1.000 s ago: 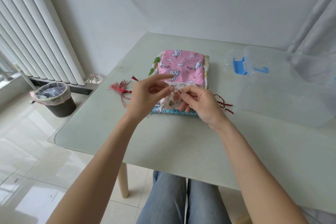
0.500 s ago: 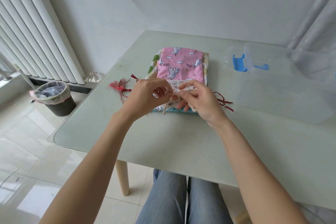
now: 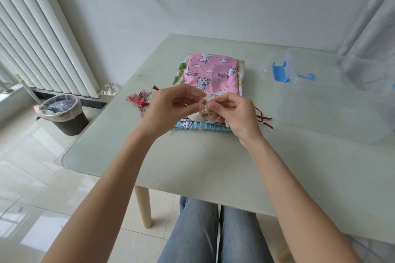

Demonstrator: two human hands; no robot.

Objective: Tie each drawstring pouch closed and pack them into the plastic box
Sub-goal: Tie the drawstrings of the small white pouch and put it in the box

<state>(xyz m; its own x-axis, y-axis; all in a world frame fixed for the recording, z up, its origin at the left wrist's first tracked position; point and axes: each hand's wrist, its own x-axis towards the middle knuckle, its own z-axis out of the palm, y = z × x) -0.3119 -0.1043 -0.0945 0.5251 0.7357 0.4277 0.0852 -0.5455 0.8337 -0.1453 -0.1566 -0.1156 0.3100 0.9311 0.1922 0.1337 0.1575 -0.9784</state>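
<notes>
Looking down from head height, nearest are a person's knees in blue jeans, then two bare forearms reaching forward over a pale glass surface [image 3: 192, 166].

The left hand [image 3: 171, 107] and right hand [image 3: 237, 115] meet just above the near end of a stack of flat fabric pouches. Both have fingers curled, pinching a thin cream cord [image 3: 204, 103] between thumb and fingertips. The cord seems to be looped into a half-made knot, though it is too small to be sure. The hands are equally close to it, one on each side, and the cord runs left to right between them, so drawing it tight would likely mean pulling the hands apart sideways.

The cord belongs to the pink pouch [image 3: 211, 72] on top of the stack, whose long axis points away from the person with its mouth at the near end, directly under the hands. A blue pouch [image 3: 213, 128] shows at the bottom. A red tassel [image 3: 139, 100] lies just left of the stack, and red cords [image 3: 264, 118] just right.

Farther right, well apart from the hands, sits the clear box [image 3: 333, 100] with blue clips [image 3: 280, 72], apparently holding no pouches yet.
</notes>
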